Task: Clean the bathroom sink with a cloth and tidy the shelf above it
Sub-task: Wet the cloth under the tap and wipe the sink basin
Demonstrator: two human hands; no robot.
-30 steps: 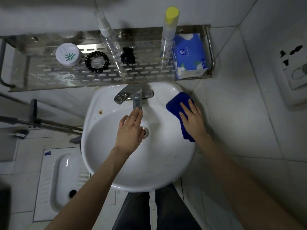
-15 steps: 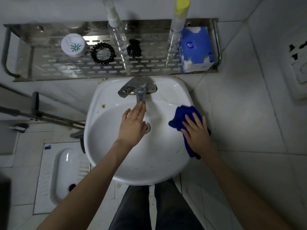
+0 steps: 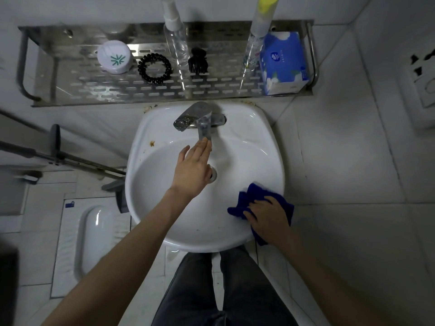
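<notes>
A white sink [image 3: 164,208] sits under a steel shelf [image 3: 77,90]. My right hand [image 3: 268,217] presses a blue cloth [image 3: 244,201] flat on the sink's near right rim. My left hand [image 3: 193,168] hovers open over the bowl, fingertips just under the spout of the chrome tap [image 3: 195,118]. A brown stain [image 3: 152,144] marks the left rim. On the shelf stand a white round jar [image 3: 114,57], a black coiled hair tie [image 3: 154,68], a clear spray bottle [image 3: 175,41], a black hair claw [image 3: 198,61], a yellow-capped bottle [image 3: 257,31] and a blue tissue pack [image 3: 283,63].
A squat toilet [image 3: 91,234] lies on the floor at the lower left. Dark metal pipes [image 3: 58,156] run along the left wall. A wall socket [image 3: 423,74] is at the far right. My legs in dark trousers [image 3: 219,290] stand below the sink.
My right hand has slid the blue cloth along the sink's right rim, from near the tap toward the near edge. My left hand has stayed under the tap.
</notes>
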